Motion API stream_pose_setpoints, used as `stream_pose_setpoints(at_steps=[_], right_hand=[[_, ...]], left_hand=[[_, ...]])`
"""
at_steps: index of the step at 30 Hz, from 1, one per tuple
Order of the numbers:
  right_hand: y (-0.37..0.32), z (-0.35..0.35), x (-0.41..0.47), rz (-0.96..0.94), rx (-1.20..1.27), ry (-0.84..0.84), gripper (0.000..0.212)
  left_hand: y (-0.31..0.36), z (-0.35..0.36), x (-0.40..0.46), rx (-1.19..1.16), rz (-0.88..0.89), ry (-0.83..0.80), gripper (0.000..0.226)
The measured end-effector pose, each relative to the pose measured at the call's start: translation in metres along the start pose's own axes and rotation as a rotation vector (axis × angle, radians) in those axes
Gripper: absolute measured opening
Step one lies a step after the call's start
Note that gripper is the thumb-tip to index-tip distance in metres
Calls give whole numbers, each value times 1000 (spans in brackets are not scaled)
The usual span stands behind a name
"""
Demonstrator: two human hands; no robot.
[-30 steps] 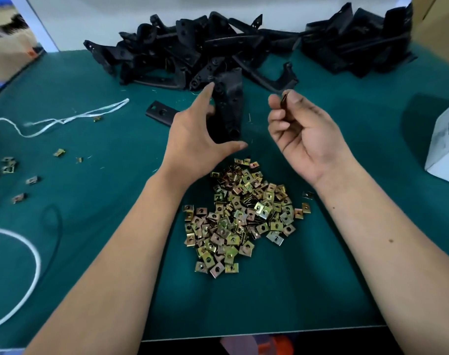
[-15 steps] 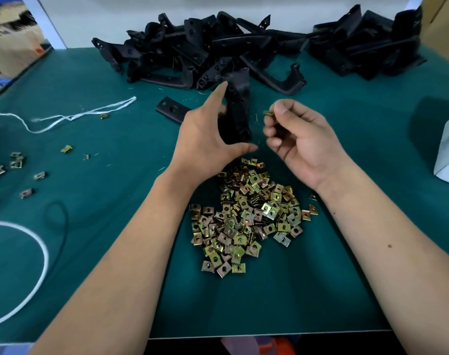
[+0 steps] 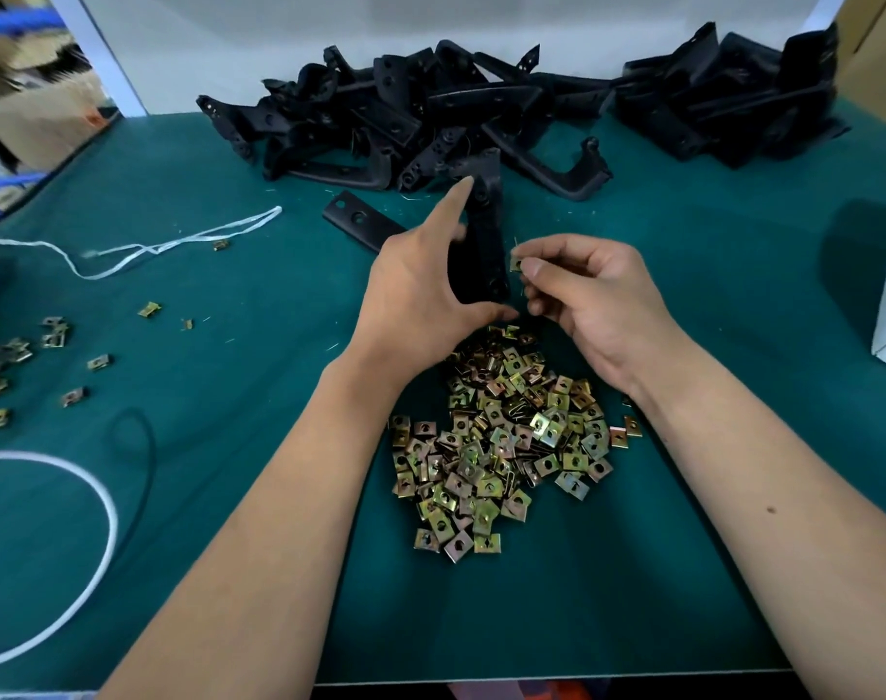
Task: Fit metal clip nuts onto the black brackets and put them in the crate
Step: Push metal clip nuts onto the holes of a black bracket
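Head view only is given, so everything below is drawn from it. Held upright at the middle of the green felt table [image 3: 683,305] is a long black plastic bracket [image 3: 483,245], gripped by the left hand [image 3: 421,300] with thumb curled under its near end and forefinger stretched along its far part. Just beside the bracket's right edge, a small brass-coloured metal clip nut [image 3: 516,264] is pinched between thumb and fingers of the right hand [image 3: 592,305]. A second ago the nut was held higher and well apart from the bracket; it has since been lowered and brought leftward until it is almost touching the edge. From this it is judged that the nut is about to be slid onto the bracket, and that fitting is not yet done. Near the wrists a loose heap of clip nuts [image 3: 501,447] is spread, while a pile of unfitted black brackets [image 3: 405,118] lies along the far edge. A white cord [image 3: 168,245] and scattered stray nuts [image 3: 52,330] are seen at left. No crate can be made out.
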State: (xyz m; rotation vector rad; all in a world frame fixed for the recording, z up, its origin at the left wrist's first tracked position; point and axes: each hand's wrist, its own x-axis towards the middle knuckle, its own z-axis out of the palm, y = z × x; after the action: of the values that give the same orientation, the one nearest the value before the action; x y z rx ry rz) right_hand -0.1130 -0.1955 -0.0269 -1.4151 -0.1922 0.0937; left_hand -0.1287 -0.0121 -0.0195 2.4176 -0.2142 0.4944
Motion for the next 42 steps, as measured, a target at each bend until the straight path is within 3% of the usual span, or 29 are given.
stream_pose_setpoints(at_steps=[8,22,28,35,37,39,42], right_hand=[[-2,-2,1,48,1,-17,13],[-7,2,-3,48,-4,50,22],[-10,-2,-3,31,-91,-53,32],[-10,1,-3,-32,-116,-27,25],[-10,0,-2,-69,-273,7,16],[-11,-8,-1,-159,-613,-21,12],[-14,-16,-4,-164,-967,-253,15]], left_hand=[[-1,3,-1,17,2,4,123],[10,-1,-3,33,23,-2,126],[14,-2,-4,88,104,-63,125],[11,-7,-3,60,99,-16,125],[7,-9,-3,73,47,38,124],[2,-8,-3,91,-30,108,123],[-4,-9,-2,73,-119,177,124]])
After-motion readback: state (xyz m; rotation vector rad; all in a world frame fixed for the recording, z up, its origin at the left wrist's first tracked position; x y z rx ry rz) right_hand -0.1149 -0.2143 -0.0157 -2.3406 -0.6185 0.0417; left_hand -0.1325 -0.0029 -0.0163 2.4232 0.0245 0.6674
